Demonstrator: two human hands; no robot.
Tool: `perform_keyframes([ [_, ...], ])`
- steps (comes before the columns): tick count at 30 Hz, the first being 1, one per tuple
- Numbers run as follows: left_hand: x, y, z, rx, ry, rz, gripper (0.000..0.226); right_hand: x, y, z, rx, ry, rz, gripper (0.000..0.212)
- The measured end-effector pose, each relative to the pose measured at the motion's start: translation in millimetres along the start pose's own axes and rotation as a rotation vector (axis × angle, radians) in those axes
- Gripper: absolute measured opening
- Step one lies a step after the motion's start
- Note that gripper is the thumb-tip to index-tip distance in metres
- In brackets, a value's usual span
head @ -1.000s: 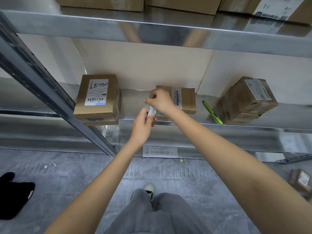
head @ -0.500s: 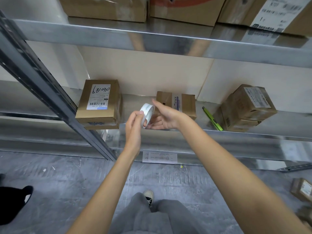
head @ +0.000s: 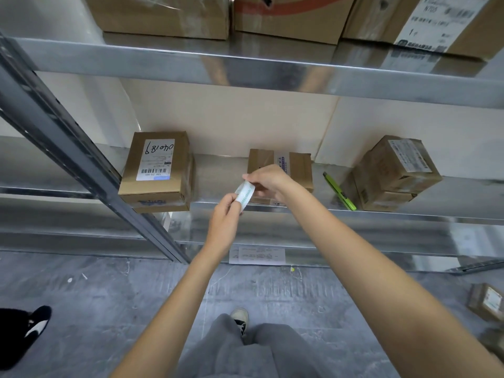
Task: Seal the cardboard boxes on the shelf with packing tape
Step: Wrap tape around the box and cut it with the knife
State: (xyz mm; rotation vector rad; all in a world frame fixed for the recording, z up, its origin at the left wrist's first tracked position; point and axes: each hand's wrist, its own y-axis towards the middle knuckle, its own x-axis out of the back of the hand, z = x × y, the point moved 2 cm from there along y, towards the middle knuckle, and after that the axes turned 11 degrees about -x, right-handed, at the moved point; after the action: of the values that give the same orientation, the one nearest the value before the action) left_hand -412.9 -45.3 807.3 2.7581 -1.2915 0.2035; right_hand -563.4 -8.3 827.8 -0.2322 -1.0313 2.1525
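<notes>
A white roll of packing tape (head: 244, 196) is held edge-on in front of the metal shelf (head: 272, 214). My left hand (head: 225, 214) grips its lower side. My right hand (head: 268, 181) pinches the roll's top edge with thumb and fingers. Just behind my right hand a small cardboard box (head: 298, 167) with a white label lies on the shelf, partly hidden. A labelled box (head: 156, 170) marked 040189 sits on another box at the left. Two stacked boxes (head: 392, 173) stand at the right.
A green utility knife (head: 339, 192) lies on the shelf between the middle box and the right stack. A slanted metal upright (head: 81, 159) crosses the left. Bigger boxes (head: 286, 15) fill the shelf above. A small box (head: 486, 301) lies on the floor at the right.
The roll has turned from showing its open ring to edge-on. My right hand went from an open palm beside it to pinching its top edge, slightly higher toward the middle box.
</notes>
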Motion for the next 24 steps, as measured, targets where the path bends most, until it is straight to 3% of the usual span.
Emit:
perform_keyframes([
  [6, -10, -1, 15, -0.02, 0.207, 0.123, 0.035, -19, 3, 2, 0.275, -0.499, -0.195, 0.018],
  [13, 1, 0, 12, -0.008, 0.05, 0.163, 0.023, -10, 3, 8, 0.211, -0.441, 0.043, 0.013],
  [21, -10, 7, 5, -0.019, -0.041, 0.236, 0.031, 3, 5, 10, 0.171, -0.565, 0.158, 0.015],
  [24, -11, 10, 7, -0.016, -0.048, 0.26, 0.031, 14, 9, 8, 0.116, -0.46, 0.257, 0.013],
])
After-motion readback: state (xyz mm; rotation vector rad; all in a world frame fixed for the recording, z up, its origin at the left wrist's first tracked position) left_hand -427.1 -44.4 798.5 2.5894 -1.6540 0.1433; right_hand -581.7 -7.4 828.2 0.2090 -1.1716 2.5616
